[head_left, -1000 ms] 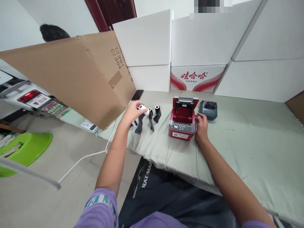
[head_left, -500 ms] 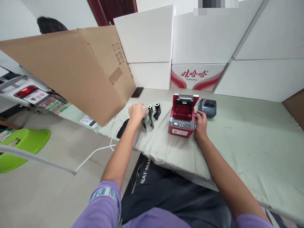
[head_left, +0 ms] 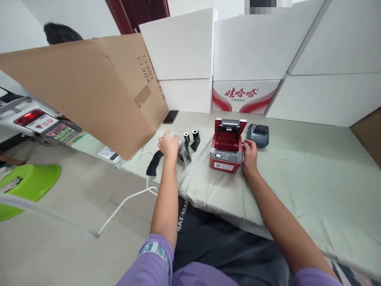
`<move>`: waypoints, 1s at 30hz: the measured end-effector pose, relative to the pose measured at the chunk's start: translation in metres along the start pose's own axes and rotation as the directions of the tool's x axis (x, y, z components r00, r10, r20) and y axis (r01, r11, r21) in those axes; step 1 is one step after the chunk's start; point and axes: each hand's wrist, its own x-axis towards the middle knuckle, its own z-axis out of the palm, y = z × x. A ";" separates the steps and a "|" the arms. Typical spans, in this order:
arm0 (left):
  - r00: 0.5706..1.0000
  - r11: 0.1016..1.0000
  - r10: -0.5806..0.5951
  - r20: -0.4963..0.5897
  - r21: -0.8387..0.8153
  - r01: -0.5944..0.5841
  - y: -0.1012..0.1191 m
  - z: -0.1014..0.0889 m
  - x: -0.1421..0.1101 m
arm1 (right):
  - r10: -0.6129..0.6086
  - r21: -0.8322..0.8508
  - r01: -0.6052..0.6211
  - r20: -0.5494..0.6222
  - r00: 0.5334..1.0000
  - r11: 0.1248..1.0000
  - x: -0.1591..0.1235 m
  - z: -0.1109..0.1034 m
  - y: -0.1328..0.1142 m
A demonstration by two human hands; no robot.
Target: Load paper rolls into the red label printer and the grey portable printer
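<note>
A small red and grey printer (head_left: 226,149) sits on the pale green mat (head_left: 297,174) with its lid raised. My right hand (head_left: 249,155) rests against the printer's right side, fingers curled on its edge. My left hand (head_left: 168,145) is closed over a white paper roll (head_left: 180,146) on the mat, left of the printer. Two black rolls (head_left: 191,140) with loose black strips stand between that hand and the printer. Another black strip (head_left: 153,163) hangs over the mat's left edge.
A second grey printer (head_left: 258,135) sits behind my right hand. A dark phone (head_left: 170,116) lies near white foam boxes (head_left: 247,51) at the back. A big cardboard sheet (head_left: 89,87) leans at left. A white cable (head_left: 125,200) crosses the floor; a green lid (head_left: 26,186) lies far left.
My left hand, which held the white roll lifted a second ago, has come down to the mat with it. A black strip now lies over the mat's left edge. My right hand stayed put.
</note>
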 end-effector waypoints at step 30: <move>0.961 0.136 0.196 0.195 -0.976 0.171 0.070 0.012 0.007 | -0.012 -0.089 0.009 -0.029 1.000 0.996 -0.002 0.002 -0.006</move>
